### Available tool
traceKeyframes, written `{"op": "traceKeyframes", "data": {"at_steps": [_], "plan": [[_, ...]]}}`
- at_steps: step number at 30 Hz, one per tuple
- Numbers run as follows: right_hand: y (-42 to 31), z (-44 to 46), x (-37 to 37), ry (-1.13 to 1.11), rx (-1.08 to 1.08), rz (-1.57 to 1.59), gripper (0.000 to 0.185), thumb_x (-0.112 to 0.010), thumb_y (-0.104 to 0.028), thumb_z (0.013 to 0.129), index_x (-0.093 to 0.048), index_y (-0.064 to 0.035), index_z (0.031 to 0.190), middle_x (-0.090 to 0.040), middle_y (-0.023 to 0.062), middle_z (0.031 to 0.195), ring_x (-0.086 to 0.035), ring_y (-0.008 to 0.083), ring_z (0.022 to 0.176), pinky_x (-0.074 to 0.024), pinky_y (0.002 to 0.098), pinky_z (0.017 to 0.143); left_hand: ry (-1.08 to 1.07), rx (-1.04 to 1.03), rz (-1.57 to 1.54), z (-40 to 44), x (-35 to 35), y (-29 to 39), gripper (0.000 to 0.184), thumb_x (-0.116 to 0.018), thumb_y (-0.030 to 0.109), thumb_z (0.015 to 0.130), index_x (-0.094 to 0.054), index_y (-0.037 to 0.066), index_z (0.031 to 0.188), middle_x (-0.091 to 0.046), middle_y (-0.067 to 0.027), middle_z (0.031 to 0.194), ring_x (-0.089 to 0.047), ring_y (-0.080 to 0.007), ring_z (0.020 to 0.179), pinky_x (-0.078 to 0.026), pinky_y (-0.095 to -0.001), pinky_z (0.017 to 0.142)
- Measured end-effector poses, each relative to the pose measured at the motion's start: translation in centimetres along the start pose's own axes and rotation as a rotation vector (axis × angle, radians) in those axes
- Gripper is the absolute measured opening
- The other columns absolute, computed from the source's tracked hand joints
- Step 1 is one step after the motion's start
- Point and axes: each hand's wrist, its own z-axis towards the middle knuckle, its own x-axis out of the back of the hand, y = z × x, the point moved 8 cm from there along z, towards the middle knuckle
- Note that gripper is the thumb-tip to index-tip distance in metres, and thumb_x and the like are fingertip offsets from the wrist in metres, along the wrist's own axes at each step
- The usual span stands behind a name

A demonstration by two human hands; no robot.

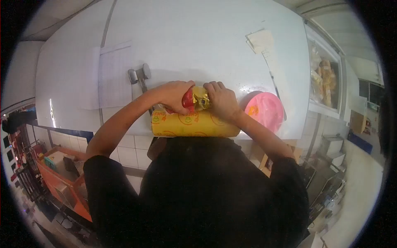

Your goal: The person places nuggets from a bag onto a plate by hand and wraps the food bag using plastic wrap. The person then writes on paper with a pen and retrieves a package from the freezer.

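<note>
My left hand [177, 96] grips the red end of a small red-and-gold foil packet [200, 98]. The fingers of my right hand [223, 99] are curled on its gold end. What the packet contains does not show. Just below it, against my body, lies a big yellow roll of printed plastic film [194, 125] at the edge of the white table [178, 37]. Beyond my left forearm a metal meat mallet [140, 74] rests on the table, its handle partly hidden by the arm. To the right of my right hand is a pink plate [271, 111] with orange bits on it.
Water drops dot the tabletop near the pink plate. A torn pale paper patch [261, 40] is at the far right of the table. An orange crate [62, 182] stands low on the left. Packaged goods [326, 82] sit behind a framed opening on the right.
</note>
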Motion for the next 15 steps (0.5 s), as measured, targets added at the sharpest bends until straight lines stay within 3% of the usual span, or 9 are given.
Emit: {"op": "traceKeyframes", "data": {"at_steps": [4, 6, 10, 13, 15], "plan": [[1.7, 1.1, 0.4, -0.126, 0.069, 0.033, 0.07, -0.086, -0.023, 0.075, -0.05, -0.0028, 0.132, -0.064, 0.0155, 0.119, -0.064, 0.0356, 0.115, -0.0566, 0.0453, 0.093, -0.032, -0.005, 0.136, 1.6, -2.1, -0.9, 0.093, -0.09, 0.04, 0.068, -0.048, -0.001, 0.139, -0.066, -0.0239, 0.119, -0.066, -0.0434, 0.11, -0.056, -0.0486, 0.093], [2.0, 1.0, 0.9, -0.56, -0.084, 0.506, 0.08, -0.086, -0.025, 0.071, -0.048, -0.0003, 0.136, -0.065, 0.0177, 0.128, -0.065, 0.0357, 0.119, -0.0553, 0.0432, 0.098, 0.026, -0.034, 0.202, 1.4, -2.0, -0.7, 0.09, -0.091, 0.036, 0.069, -0.047, -0.001, 0.139, -0.065, -0.0226, 0.119, -0.066, -0.0428, 0.11, -0.056, -0.0491, 0.092], [3.5, 2.8, -1.1, -0.568, -0.146, 0.521, 0.09, -0.087, -0.028, 0.066, -0.047, 0.0024, 0.141, -0.066, 0.0212, 0.133, -0.066, 0.0343, 0.121, -0.0536, 0.0413, 0.102, 0.176, -0.092, 0.352, 0.5, -1.4, 1.8, 0.086, -0.092, 0.028, 0.072, -0.047, 0.001, 0.139, -0.061, -0.0195, 0.121, -0.063, -0.0402, 0.113, -0.055, -0.0498, 0.092], [1.8, 2.8, -2.1, -0.7, -0.064, 0.505, 0.09, -0.089, -0.028, 0.065, -0.052, 0.004, 0.14, -0.071, 0.0222, 0.125, -0.069, 0.0338, 0.114, -0.0556, 0.0412, 0.099, 0.272, -0.128, 0.487, -0.2, -1.8, 2.6, 0.085, -0.092, 0.026, 0.072, -0.047, 0.001, 0.14, -0.059, -0.0191, 0.124, -0.061, -0.0377, 0.117, -0.054, -0.0487, 0.093], [1.5, 2.6, -1.5, -0.694, -0.095, 0.495, 0.086, -0.089, -0.028, 0.065, -0.056, 0.0048, 0.138, -0.074, 0.0224, 0.118, -0.072, 0.0333, 0.108, -0.0573, 0.0413, 0.095, 0.203, -0.096, 0.458, -0.7, -0.7, 3.1, 0.088, -0.093, 0.029, 0.07, -0.047, 0.001, 0.139, -0.059, -0.0193, 0.126, -0.059, -0.039, 0.12, -0.054, -0.0483, 0.096]]}}
